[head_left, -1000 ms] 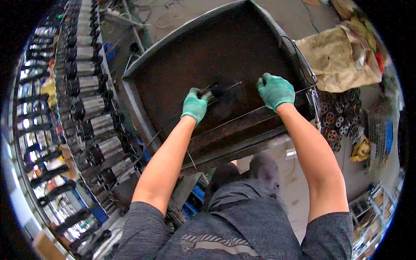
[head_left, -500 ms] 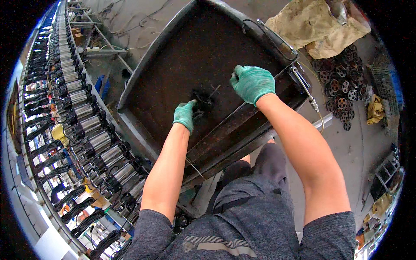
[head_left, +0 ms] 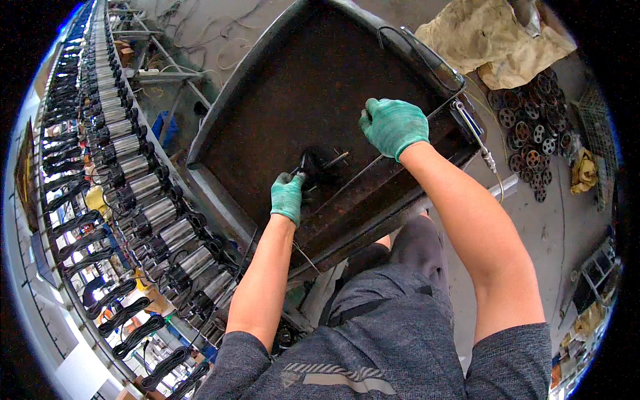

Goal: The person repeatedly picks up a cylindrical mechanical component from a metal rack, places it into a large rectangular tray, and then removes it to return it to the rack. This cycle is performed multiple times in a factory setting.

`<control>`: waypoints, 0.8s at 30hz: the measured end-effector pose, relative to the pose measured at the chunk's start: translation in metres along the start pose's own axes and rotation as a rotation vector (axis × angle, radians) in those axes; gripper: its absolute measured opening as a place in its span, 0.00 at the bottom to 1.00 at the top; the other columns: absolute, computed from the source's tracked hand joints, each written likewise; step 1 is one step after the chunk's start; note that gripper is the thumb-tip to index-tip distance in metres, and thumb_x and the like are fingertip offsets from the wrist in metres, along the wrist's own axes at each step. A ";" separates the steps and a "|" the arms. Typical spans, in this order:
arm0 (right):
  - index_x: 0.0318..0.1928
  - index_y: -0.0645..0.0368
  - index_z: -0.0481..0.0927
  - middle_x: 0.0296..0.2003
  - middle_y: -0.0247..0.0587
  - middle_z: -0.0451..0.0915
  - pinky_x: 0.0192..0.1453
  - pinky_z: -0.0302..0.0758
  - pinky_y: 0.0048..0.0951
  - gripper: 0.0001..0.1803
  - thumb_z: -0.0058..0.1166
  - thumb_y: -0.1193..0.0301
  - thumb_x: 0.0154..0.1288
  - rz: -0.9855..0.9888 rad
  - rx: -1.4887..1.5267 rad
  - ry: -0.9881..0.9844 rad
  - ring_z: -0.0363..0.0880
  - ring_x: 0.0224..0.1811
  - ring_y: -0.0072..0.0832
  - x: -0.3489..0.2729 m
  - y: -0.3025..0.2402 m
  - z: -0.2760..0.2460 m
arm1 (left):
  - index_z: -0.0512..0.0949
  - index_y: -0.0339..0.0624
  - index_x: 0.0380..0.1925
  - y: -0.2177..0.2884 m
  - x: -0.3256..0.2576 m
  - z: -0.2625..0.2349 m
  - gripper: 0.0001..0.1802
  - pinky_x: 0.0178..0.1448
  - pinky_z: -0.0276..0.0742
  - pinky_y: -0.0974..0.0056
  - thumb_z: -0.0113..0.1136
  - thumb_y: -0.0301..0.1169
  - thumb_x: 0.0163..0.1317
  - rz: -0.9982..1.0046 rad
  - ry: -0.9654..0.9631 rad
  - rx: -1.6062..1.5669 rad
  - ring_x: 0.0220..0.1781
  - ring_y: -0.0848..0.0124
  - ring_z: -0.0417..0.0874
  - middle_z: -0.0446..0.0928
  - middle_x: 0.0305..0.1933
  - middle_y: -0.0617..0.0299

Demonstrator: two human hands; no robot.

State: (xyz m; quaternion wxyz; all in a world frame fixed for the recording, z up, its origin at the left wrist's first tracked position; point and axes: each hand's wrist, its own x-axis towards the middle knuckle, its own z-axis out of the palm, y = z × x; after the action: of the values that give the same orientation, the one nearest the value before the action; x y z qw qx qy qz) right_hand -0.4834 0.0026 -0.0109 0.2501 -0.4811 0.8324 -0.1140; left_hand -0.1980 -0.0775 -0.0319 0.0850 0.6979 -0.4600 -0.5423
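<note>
My left hand [head_left: 287, 197], in a green glove, grips the near left side of a black part [head_left: 312, 168] with a thin metal shaft [head_left: 338, 159] sticking out to the right. The part is over the dark floor of a large metal tray [head_left: 280, 87]; whether it rests there or is lifted, I cannot tell. My right hand [head_left: 395, 127], gloved alike, is apart from it, over the right side of the tray. Its fingers are curled in, and whatever they may hold is hidden.
Along the left runs a long rack of metal motor bodies [head_left: 160, 212] with bundled black cables [head_left: 137, 333]. An air gun [head_left: 475, 133] with a hose hangs at the tray's right edge. Spoked wheels [head_left: 533, 137] lie piled on the floor by beige sacks [head_left: 477, 33].
My left hand has come a little nearer to me with the black part, whose shaft now points more to the right. My right hand has hardly moved. The view has shifted slightly.
</note>
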 end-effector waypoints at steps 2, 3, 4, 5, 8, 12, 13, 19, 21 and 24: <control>0.43 0.52 0.85 0.40 0.47 0.88 0.47 0.83 0.50 0.17 0.46 0.57 0.73 0.005 0.002 0.011 0.87 0.44 0.47 0.000 0.000 0.000 | 0.76 0.43 0.34 -0.007 0.001 -0.003 0.10 0.31 0.72 0.65 0.67 0.34 0.66 0.061 -0.015 0.089 0.31 0.76 0.73 0.74 0.29 0.68; 0.43 0.52 0.85 0.40 0.47 0.88 0.47 0.83 0.50 0.17 0.46 0.57 0.73 0.005 -0.001 0.004 0.87 0.44 0.47 0.000 -0.001 -0.001 | 0.75 0.43 0.33 -0.011 0.002 -0.004 0.10 0.32 0.71 0.65 0.67 0.34 0.66 0.053 -0.023 0.084 0.31 0.76 0.72 0.73 0.29 0.69; 0.43 0.52 0.85 0.40 0.47 0.88 0.47 0.83 0.50 0.17 0.46 0.57 0.73 0.004 -0.004 -0.002 0.87 0.44 0.47 0.000 -0.002 -0.002 | 0.75 0.42 0.33 -0.014 0.004 -0.005 0.10 0.33 0.70 0.66 0.67 0.34 0.66 0.046 -0.030 0.079 0.31 0.77 0.71 0.72 0.28 0.69; 0.43 0.52 0.85 0.40 0.47 0.88 0.47 0.83 0.50 0.17 0.46 0.57 0.73 0.004 -0.007 -0.009 0.87 0.44 0.47 0.000 -0.002 -0.003 | 0.75 0.42 0.33 -0.017 0.005 -0.006 0.11 0.33 0.69 0.66 0.67 0.33 0.66 0.039 -0.037 0.074 0.31 0.77 0.70 0.72 0.28 0.69; 0.43 0.51 0.85 0.40 0.46 0.88 0.47 0.83 0.50 0.17 0.46 0.57 0.73 0.005 -0.002 -0.018 0.87 0.44 0.47 0.001 0.000 -0.001 | 0.76 0.40 0.33 -0.020 0.004 -0.005 0.11 0.35 0.68 0.67 0.68 0.33 0.65 0.196 -0.028 0.118 0.32 0.77 0.69 0.73 0.30 0.69; 0.43 0.51 0.85 0.40 0.46 0.88 0.47 0.83 0.50 0.17 0.46 0.56 0.73 0.009 -0.007 -0.020 0.87 0.44 0.47 0.001 0.000 -0.002 | 0.78 0.37 0.38 -0.016 -0.002 0.001 0.10 0.37 0.70 0.68 0.68 0.30 0.64 0.170 0.008 0.101 0.33 0.77 0.71 0.76 0.32 0.67; 0.43 0.51 0.85 0.40 0.46 0.88 0.47 0.83 0.50 0.17 0.47 0.56 0.73 0.008 -0.010 -0.019 0.87 0.44 0.47 0.002 0.000 -0.002 | 0.79 0.35 0.42 -0.014 -0.004 0.001 0.11 0.38 0.73 0.68 0.68 0.28 0.64 0.157 0.010 0.111 0.34 0.76 0.74 0.78 0.34 0.66; 0.40 0.51 0.82 0.38 0.44 0.86 0.44 0.81 0.50 0.15 0.48 0.56 0.73 0.001 -0.026 0.030 0.86 0.41 0.48 0.001 0.002 0.004 | 0.79 0.35 0.42 -0.020 -0.001 -0.003 0.10 0.34 0.74 0.68 0.67 0.27 0.64 0.169 0.028 0.177 0.32 0.76 0.76 0.79 0.33 0.66; 0.40 0.51 0.82 0.38 0.45 0.86 0.44 0.81 0.50 0.15 0.48 0.56 0.73 -0.004 -0.025 0.029 0.86 0.42 0.48 0.001 0.001 0.005 | 0.77 0.37 0.39 -0.024 -0.002 -0.009 0.08 0.32 0.73 0.68 0.67 0.27 0.65 0.230 0.041 0.229 0.30 0.77 0.75 0.78 0.30 0.66; 0.41 0.51 0.82 0.38 0.45 0.86 0.45 0.81 0.50 0.15 0.47 0.56 0.73 -0.015 -0.026 0.041 0.85 0.42 0.49 0.001 0.001 0.008 | 0.74 0.40 0.34 -0.031 -0.003 -0.028 0.08 0.28 0.72 0.69 0.65 0.27 0.66 0.288 0.060 0.231 0.26 0.77 0.75 0.76 0.28 0.66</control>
State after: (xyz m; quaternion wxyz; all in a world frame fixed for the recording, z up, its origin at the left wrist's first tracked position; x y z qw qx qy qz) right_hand -0.4801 0.0028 -0.0180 0.2260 -0.4880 0.8352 -0.1147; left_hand -0.1575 -0.0687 -0.0380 0.0948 0.6458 -0.6118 -0.4469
